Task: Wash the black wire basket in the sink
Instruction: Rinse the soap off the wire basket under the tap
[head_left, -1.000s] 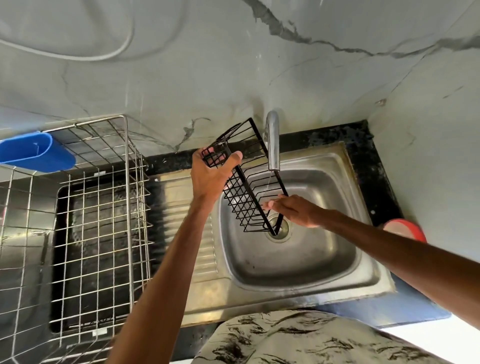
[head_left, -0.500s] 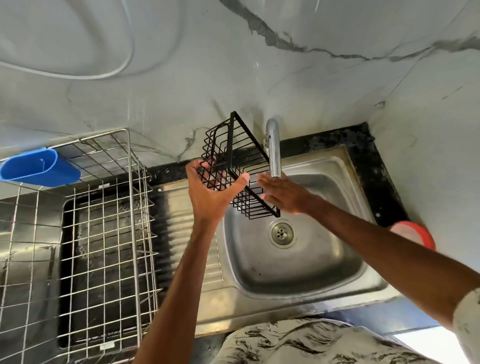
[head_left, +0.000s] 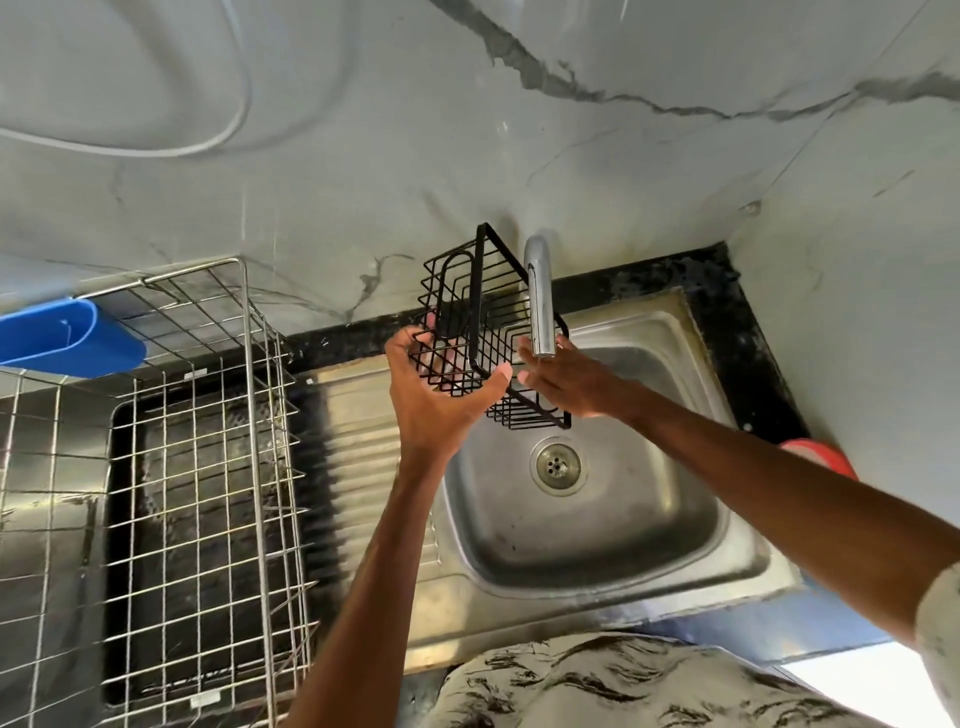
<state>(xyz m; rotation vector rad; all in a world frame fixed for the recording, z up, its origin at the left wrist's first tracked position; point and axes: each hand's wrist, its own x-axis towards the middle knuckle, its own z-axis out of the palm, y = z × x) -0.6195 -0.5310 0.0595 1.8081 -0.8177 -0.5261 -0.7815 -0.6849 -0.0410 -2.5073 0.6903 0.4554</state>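
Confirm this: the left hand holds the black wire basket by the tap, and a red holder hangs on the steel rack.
The head view shows the holder on the steel rack is blue, not red; the rest holds.

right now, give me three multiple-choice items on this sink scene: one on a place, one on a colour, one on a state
1. Where is the basket?
A on the counter
B held above the sink, beside the tap
C lying on the drain

2. What colour is the tub on the rack?
A blue
B green
C white

3. What is the left hand doing?
A hanging idle
B pressing flat on the counter
C gripping the basket

Answers:
1 B, it is in the air next to the tap.
2 A, the tub is plainly blue.
3 C, thumb and fingers curl round its wires.
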